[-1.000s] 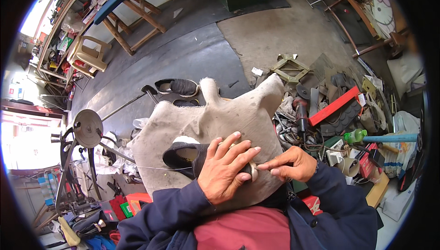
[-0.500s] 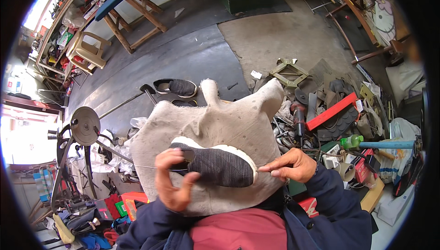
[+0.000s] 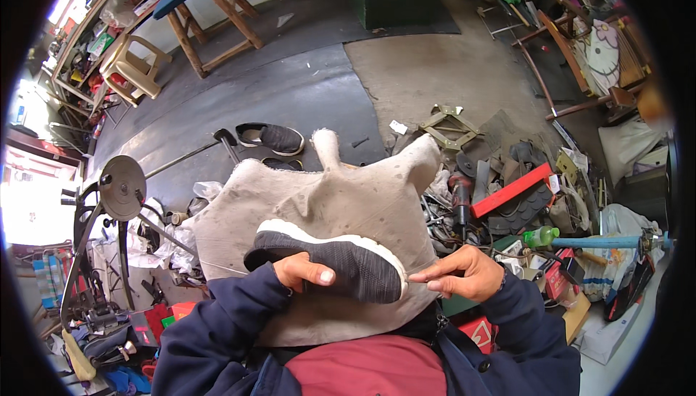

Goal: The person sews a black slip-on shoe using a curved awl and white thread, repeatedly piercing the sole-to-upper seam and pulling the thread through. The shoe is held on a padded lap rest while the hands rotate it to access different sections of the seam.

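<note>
A dark grey knit slip-on shoe (image 3: pixel 357 265) with a white sole lies on its side on the pale, stained cloth (image 3: pixel 239 196) over my lap, its toe to the right. My left hand (image 3: pixel 303 273) grips the shoe near its opening. The thumb presses on the upper and the other fingers are hidden by the shoe. At the toe, my right hand (image 3: pixel 467 274) is closed in a pinch right beside the sole edge. Whatever small thing its fingertips hold is too small to make out.
Another dark shoe (image 3: pixel 272 138) sits on the floor mat ahead. To the left stands a metal stand with a round disc (image 3: pixel 122 188). A red bar (image 3: pixel 512 190), a power tool (image 3: pixel 461 196) and a green bottle (image 3: pixel 541 236) lie among clutter at right. Stools stand far left.
My left hand, raised with fingers apart beside the shoe's opening before, has come down onto the shoe and grips it. My right hand still pinches at the toe.
</note>
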`<action>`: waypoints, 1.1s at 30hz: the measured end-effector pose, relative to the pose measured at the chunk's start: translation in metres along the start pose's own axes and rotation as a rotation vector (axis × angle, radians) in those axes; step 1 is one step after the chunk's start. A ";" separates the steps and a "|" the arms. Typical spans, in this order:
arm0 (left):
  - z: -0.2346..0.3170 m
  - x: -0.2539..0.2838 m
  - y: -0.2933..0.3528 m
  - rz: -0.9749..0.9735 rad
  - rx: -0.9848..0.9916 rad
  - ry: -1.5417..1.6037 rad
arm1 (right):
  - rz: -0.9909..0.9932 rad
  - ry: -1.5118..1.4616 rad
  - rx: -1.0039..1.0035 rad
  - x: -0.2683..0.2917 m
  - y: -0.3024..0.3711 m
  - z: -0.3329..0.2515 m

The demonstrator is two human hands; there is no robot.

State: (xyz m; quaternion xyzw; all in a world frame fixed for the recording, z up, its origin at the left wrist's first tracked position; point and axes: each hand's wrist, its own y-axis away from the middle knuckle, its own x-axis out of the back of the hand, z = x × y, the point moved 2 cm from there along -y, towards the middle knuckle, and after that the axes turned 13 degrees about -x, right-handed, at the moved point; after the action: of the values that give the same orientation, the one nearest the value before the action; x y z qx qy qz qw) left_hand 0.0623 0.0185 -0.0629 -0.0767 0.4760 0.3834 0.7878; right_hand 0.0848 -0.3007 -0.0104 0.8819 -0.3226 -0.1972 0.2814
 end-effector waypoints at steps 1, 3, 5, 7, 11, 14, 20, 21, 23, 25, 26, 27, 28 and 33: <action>0.000 -0.006 -0.005 0.006 0.012 -0.045 | 0.001 0.008 -0.007 -0.001 0.005 -0.003; -0.002 -0.020 -0.012 0.045 0.028 -0.149 | 0.059 0.049 0.037 -0.003 0.016 -0.012; -0.001 -0.036 -0.016 0.087 -0.005 -0.129 | 0.122 0.108 0.061 -0.007 0.022 -0.018; 0.007 -0.045 -0.012 0.104 -0.042 -0.221 | 0.168 0.192 0.135 -0.017 0.020 -0.022; 0.029 -0.044 0.010 0.102 0.073 -0.490 | 0.205 0.306 0.195 -0.031 0.000 -0.019; 0.029 -0.043 0.011 0.075 0.055 -0.498 | 0.198 0.168 0.090 -0.033 -0.013 -0.010; -0.003 -0.052 -0.013 0.270 0.176 -0.367 | 0.136 0.160 -0.005 -0.026 -0.010 -0.008; -0.008 -0.052 -0.016 0.328 0.257 -0.415 | 0.129 0.187 -0.020 -0.025 -0.009 -0.010; -0.010 -0.054 -0.020 0.301 0.176 -0.374 | 0.109 0.204 -0.074 -0.027 -0.009 -0.010; -0.011 -0.054 -0.021 0.300 0.120 -0.384 | 0.115 0.196 0.011 -0.031 -0.009 -0.011; -0.012 -0.053 -0.021 0.306 0.123 -0.389 | 0.126 0.187 0.028 -0.033 -0.010 -0.011; -0.013 -0.052 -0.022 0.290 0.127 -0.380 | 0.144 0.193 -0.022 -0.034 -0.011 -0.009; -0.014 -0.051 -0.022 0.291 0.141 -0.375 | 0.145 0.202 0.046 -0.035 -0.011 -0.009; -0.013 -0.043 -0.022 0.284 0.175 -0.477 | 0.108 0.317 0.047 -0.029 -0.016 -0.007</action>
State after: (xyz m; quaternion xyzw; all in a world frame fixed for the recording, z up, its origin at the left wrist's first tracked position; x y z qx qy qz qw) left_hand 0.0574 -0.0266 -0.0403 0.1510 0.3146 0.4545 0.8195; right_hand 0.0753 -0.2683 -0.0099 0.8897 -0.3258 -0.0326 0.3183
